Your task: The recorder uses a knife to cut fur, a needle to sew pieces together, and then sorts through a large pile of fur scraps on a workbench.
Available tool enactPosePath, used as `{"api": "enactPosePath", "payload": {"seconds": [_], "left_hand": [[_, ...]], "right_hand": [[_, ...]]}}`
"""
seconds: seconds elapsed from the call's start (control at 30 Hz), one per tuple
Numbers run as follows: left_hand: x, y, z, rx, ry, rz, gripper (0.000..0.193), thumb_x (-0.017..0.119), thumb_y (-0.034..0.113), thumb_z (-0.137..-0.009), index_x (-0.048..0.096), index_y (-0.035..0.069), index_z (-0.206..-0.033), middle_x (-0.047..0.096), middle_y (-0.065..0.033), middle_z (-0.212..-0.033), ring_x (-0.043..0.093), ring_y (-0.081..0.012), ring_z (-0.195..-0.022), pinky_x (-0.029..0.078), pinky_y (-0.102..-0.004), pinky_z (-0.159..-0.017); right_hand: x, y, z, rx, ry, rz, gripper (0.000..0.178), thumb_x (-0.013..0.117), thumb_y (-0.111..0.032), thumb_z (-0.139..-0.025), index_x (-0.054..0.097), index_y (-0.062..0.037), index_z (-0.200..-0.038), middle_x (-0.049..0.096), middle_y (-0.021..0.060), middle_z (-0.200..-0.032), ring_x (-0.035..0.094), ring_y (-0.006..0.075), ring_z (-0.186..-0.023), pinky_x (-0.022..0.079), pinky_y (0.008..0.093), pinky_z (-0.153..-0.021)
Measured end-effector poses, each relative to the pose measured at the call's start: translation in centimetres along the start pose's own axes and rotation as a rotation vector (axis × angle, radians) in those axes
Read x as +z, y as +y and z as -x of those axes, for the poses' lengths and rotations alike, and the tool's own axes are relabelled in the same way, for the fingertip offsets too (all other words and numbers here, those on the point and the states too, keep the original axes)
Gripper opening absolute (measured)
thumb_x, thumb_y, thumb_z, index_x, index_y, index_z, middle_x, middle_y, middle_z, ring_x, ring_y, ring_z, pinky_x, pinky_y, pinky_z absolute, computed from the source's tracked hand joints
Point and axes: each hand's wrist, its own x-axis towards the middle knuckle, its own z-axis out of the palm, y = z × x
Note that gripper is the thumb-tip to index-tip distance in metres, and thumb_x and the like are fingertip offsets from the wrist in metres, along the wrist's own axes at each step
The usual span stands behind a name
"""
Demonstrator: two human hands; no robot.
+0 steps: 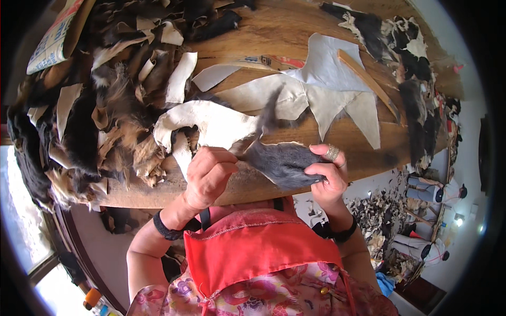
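Between my two hands, just above the near edge of the wooden table, stretches a dark grey piece of fur pelt (282, 163). My right hand (329, 176), with a ring on one finger, pinches its right end between thumb and fingers. At the pelt's left end, the fingers of my left hand (208, 176) are closed on its edge. A narrow dark strip of fur rises from the pelt's upper left. Right behind my left hand lies a curved cream hide piece (226, 124). Beyond the pelt is a pale, pointed hide piece (337, 102), skin side up.
Fur and hide scraps (116, 105) heap up across the table's left side. A flat wooden stick (363, 79) rests at the right on a whitish sheet (327, 55). More black and white pelts (416, 79) line the right end. Scraps (377, 216) cover the floor near other people (421, 247).
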Motion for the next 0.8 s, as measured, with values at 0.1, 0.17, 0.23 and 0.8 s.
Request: {"api": "enactPosePath", "payload": {"seconds": [0.1,0.17,0.23,0.8], "left_hand": [[-0.2,0.4,2.1,-0.072,0.082,-0.035,0.030,0.075,-0.008,-0.066,0.068,0.004,-0.093,0.069,-0.0089,-0.093,0.068,-0.0260,-0.084,0.055,-0.0358,-0.070],[-0.8,1.0,3.5,-0.141,0.152,-0.104,0.031,0.076,-0.008,-0.068,0.068,0.004,-0.095,0.070,-0.0091,-0.094,0.068,-0.0258,-0.083,0.055,-0.0352,-0.067],[-2.1,1.5,4.9,-0.259,0.210,-0.162,0.031,0.075,-0.011,-0.075,0.068,0.002,-0.102,0.069,-0.0106,-0.096,0.068,-0.0258,-0.079,0.055,-0.0340,-0.065],[-15.6,-6.2,12.4,-0.850,0.670,-0.147,0.009,0.073,0.003,-0.087,0.072,-0.001,-0.095,0.067,-0.0113,-0.094,0.066,-0.0222,-0.084,0.052,-0.0300,-0.076]], "right_hand": [[0.7,0.6,-0.7,-0.038,-0.080,-0.029,0.033,0.068,0.015,-0.066,0.068,-0.0064,-0.091,0.068,0.0177,-0.116,0.068,0.0318,-0.102,0.055,0.0377,-0.086],[1.5,0.4,-1.5,-0.057,-0.151,-0.084,0.032,0.068,0.015,-0.065,0.067,-0.0054,-0.091,0.069,0.0176,-0.114,0.068,0.0323,-0.102,0.056,0.0382,-0.085],[2.9,0.1,-2.9,0.011,-0.311,-0.265,0.032,0.067,0.011,-0.070,0.066,-0.0028,-0.098,0.070,0.0166,-0.106,0.070,0.0321,-0.093,0.057,0.0376,-0.080],[21.9,-6.8,-12.7,-0.024,-0.517,-0.323,0.014,0.069,-0.008,-0.095,0.072,-0.0027,-0.108,0.068,0.0083,-0.095,0.060,0.0128,-0.071,0.051,0.0255,-0.061]]}}
